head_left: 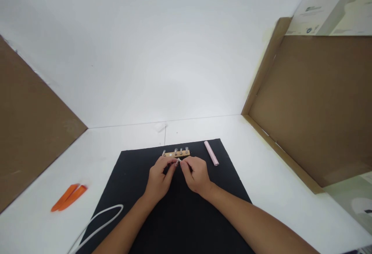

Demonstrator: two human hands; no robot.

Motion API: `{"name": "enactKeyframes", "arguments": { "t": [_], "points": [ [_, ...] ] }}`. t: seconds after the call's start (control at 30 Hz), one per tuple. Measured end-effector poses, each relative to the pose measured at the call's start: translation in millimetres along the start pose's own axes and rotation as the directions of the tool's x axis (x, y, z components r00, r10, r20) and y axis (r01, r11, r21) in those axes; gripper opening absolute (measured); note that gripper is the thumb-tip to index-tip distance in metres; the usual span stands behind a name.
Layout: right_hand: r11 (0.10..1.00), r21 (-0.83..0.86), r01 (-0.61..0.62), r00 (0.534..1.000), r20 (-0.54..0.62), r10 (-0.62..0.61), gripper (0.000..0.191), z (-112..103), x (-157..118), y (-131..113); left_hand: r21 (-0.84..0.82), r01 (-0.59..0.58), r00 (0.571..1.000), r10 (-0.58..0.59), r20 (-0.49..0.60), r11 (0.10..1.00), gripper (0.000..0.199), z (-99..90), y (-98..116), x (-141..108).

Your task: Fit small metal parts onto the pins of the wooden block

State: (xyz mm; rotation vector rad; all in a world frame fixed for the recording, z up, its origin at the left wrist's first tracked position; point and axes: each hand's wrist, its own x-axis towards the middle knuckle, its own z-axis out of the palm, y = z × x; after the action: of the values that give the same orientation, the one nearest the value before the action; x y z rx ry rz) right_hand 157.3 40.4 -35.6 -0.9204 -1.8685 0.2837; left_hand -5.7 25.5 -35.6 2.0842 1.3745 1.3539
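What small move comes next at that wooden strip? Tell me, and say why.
Probably ease the small pale piece, pinched between the left hand and right hand, toward the wooden strip, since it appears to sit just in front of the strip's metal posts; the fingers hide a closer look.

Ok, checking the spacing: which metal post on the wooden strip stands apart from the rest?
The leftmost post; the other three bunch rightward along the wooden strip.
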Motion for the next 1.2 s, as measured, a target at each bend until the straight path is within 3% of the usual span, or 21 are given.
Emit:
{"name": "enactKeyframes", "arguments": {
  "t": [0.27,0.67,1.0,1.2],
  "points": [
    [0.999,0.027,-0.044,0.999,-0.004,0.044,0.031,-0.9,-0.3,-0.2,-0.008,0.022,1.0,-0.022,0.008,1.0,0.013,0.2,-0.4,1.3],
    [0.994,0.078,0.082,0.992,0.09,-0.089,0.026,-1.0,-1.9,0.8,0.003,0.074,0.997,-0.074,-0.004,0.997,0.016,0.0,2.1,1.0],
    [0.996,0.061,-0.058,0.998,0.022,0.057,0.03,0.4,-0.3,1.3,0.007,0.075,0.997,-0.075,0.014,0.997,0.016,-0.8,3.1,0.6],
    [0.993,0.097,-0.072,0.997,0.041,0.069,0.03,0.2,-0.6,2.0,-0.014,0.102,0.995,-0.102,0.006,0.995,0.018,-1.2,4.8,1.1]
  ]
}}
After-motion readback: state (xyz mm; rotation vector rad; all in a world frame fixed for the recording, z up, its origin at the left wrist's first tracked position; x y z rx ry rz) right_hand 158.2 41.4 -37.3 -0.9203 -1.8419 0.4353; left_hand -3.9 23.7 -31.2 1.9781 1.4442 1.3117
